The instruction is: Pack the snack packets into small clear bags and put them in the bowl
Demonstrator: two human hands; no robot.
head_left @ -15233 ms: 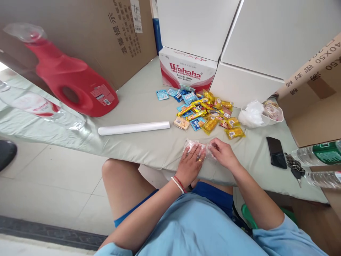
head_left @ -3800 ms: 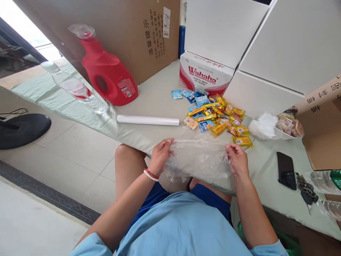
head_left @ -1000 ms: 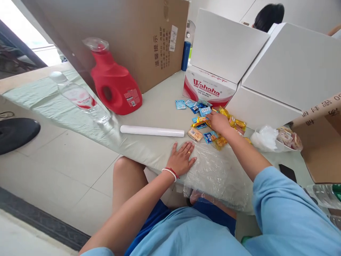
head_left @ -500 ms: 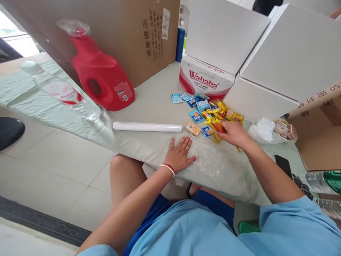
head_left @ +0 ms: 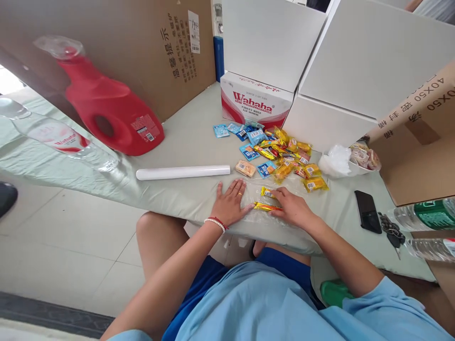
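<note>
snack packets lie on the clear plastic bag (head_left: 284, 208) spread flat at the near edge of the table (head_left: 185, 142). left hand (head_left: 230, 204) is pressed palm down, fingers spread and flat, on the bag's left end, gripping nothing. right hand (head_left: 292, 210) rests on the bag with fingers lightly curled, its fingertips on one end of a long yellow-and-red snack bar (head_left: 265, 207); whether it pinches the wrapper or merely touches it is hard to tell from this angle. a small yellow packet (head_left: 267, 192) lies just beyond the bar, also on the film. the main snack pile (head_left: 280, 154) sits farther back, near a wahaha carton (head_left: 256, 102). a white roll (head_left: 183, 172) lies to the left, a red detergent jug (head_left: 106, 113) behind it, a phone (head_left: 368, 205) and keys (head_left: 391, 228) to the right. the bag looks thin, limp and slippery, likely to shift unless held down; its edge is the place to grip. the packets seem light and crinkly, best taken at the sealed ends.
</note>
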